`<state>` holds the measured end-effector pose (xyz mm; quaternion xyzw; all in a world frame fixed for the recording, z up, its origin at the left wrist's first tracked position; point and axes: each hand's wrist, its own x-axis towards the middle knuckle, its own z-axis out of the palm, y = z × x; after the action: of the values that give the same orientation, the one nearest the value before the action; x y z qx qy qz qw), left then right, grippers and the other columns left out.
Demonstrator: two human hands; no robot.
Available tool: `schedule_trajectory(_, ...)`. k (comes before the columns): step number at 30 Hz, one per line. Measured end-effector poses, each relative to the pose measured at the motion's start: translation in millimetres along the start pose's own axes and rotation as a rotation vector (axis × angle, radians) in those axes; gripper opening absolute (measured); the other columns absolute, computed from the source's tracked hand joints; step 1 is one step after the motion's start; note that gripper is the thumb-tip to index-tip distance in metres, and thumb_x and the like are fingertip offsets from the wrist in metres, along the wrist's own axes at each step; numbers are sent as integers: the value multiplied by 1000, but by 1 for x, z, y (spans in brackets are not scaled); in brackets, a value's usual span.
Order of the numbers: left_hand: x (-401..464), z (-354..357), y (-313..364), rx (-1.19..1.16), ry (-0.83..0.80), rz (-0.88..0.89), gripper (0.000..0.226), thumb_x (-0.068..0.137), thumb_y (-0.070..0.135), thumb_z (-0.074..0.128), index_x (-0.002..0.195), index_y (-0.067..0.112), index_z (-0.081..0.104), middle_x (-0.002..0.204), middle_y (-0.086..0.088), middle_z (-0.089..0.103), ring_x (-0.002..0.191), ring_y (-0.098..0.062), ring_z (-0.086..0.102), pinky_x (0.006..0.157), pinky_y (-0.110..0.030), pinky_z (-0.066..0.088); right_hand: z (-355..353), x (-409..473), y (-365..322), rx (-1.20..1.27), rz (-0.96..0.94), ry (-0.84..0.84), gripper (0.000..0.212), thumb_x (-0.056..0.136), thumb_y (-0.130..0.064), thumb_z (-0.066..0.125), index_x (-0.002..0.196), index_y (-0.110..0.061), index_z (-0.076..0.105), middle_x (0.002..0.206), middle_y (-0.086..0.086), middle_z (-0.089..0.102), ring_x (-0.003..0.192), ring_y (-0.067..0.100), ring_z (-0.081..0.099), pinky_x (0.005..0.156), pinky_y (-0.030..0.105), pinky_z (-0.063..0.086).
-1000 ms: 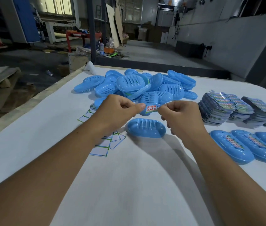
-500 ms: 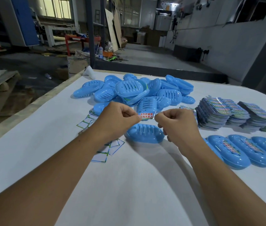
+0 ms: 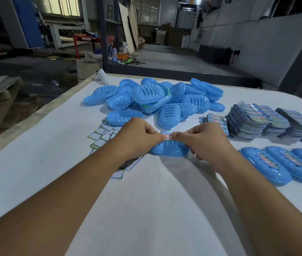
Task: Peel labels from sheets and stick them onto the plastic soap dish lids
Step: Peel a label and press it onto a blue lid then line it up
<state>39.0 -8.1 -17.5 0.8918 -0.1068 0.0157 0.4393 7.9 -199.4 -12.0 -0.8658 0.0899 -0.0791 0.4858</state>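
Note:
A blue slotted soap dish lid lies on the white table in front of me. My left hand and my right hand pinch the two ends of a small label with red print, held just over the lid's top. Whether the label touches the lid I cannot tell. Both sets of fingers hide the label's ends and the lid's sides.
A heap of unlabelled blue lids lies behind. Stacks of label sheets stand at the right, with labelled lids in a row below them. Spent backing papers litter the left. The table edge runs along the left.
Both hands came down and closer together with the label, from above the lid to its top surface. The camera dipped slightly.

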Motion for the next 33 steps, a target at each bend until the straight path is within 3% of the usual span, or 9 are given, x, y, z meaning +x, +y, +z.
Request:
schedule_trajectory(6,2,4,-2,129,56,4,28,74,51,73,67,24,73,56,8,68,49,-6,59,51,-25,44,5,3,3,-116,-57,47,49,74,-46,84,55,-5,64,45,2,47,40,13,32,47,24,31)
schedule_trajectory(9,0,5,0,190,61,23,36,73,56,70,73,21,74,58,4,69,58,-14,63,55,-28,50,7,4,3,-148,-70,55,44,74,-44,84,50,-11,66,41,-3,49,36,9,34,44,23,31)
schedule_trajectory(13,-3,8,3,230,115,60,27,72,51,74,63,26,73,57,13,67,62,-6,62,51,-24,45,6,4,4,-171,-75,53,41,74,-44,84,52,-13,69,39,-6,50,34,7,37,45,22,32)
schedule_trajectory(17,-3,9,7,285,149,70,27,73,50,74,62,25,72,59,7,69,65,-11,65,63,-26,52,6,5,3,-184,-86,55,42,74,-44,85,55,-9,70,42,-2,50,36,9,33,47,25,31)
schedule_trajectory(25,-2,9,16,387,113,42,36,75,53,71,69,18,73,67,4,70,76,-20,66,71,-33,55,6,5,3,-197,-80,31,51,73,-43,84,72,5,68,55,8,46,52,16,34,54,28,32)
schedule_trajectory(29,1,11,21,494,138,17,37,76,53,64,77,16,67,80,-4,66,82,-28,63,69,-35,51,9,6,1,-282,-87,60,46,73,-43,81,55,-5,62,50,6,49,49,19,39,51,28,36)
schedule_trajectory(33,3,13,23,576,154,20,36,78,53,61,74,18,58,72,-2,56,76,-28,58,63,-33,44,14,5,-3,-402,-125,117,49,77,-41,73,46,-12,49,34,-3,40,47,19,41,46,29,32)
